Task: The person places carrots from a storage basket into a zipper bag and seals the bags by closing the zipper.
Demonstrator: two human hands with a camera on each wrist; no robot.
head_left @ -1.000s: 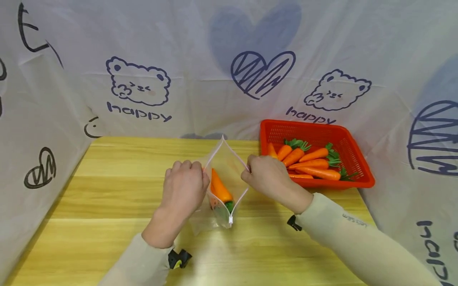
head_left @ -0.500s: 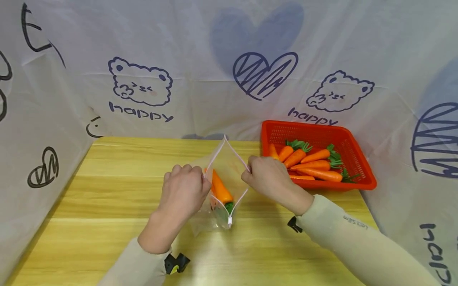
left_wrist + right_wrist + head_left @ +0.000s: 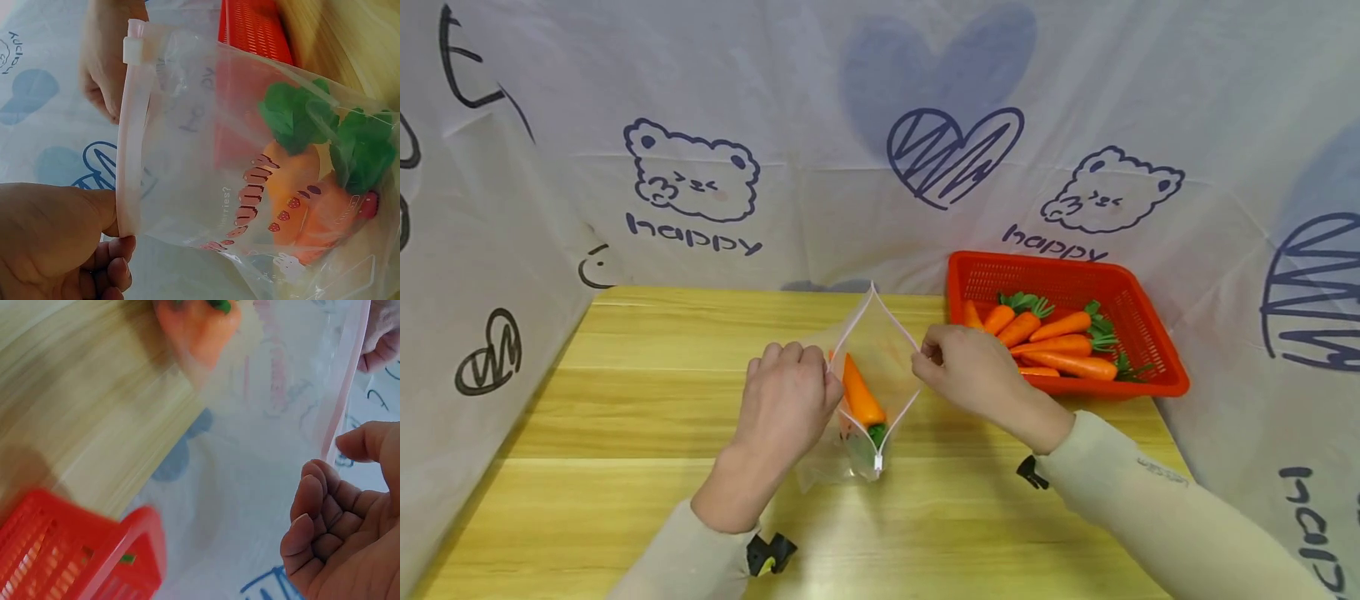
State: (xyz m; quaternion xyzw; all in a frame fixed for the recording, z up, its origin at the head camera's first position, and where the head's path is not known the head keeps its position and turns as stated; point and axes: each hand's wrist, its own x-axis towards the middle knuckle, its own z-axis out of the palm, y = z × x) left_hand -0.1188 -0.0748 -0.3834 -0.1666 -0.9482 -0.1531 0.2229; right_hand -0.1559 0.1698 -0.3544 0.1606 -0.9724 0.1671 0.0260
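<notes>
A clear slider zip bag (image 3: pixel 895 354) with a pinkish rim stands with its mouth spread in the head view. My left hand (image 3: pixel 786 408) pinches the left side of the rim between thumb and fingers, which the left wrist view confirms. Inside the bag lie carrots (image 3: pixel 862 396); two green leafy tops (image 3: pixel 299 115) show through the printed plastic. My right hand (image 3: pixel 973 375) is beside the right rim, its thumb and loosely bent fingers (image 3: pixel 306 500) parted with nothing held between them. The white slider (image 3: pixel 878 462) sits at the rim's near corner.
A red plastic basket (image 3: pixel 1161 358) with several carrots (image 3: pixel 1067 345) stands at the back right of the wooden table (image 3: pixel 662 417), close behind my right hand. White printed cloth (image 3: pixel 820 167) hangs along the back and both sides.
My right hand has loosened from the bag's right rim and shifted slightly right, its thumb and fingers parting. My left hand keeps its pinch on the rim, barely moved.
</notes>
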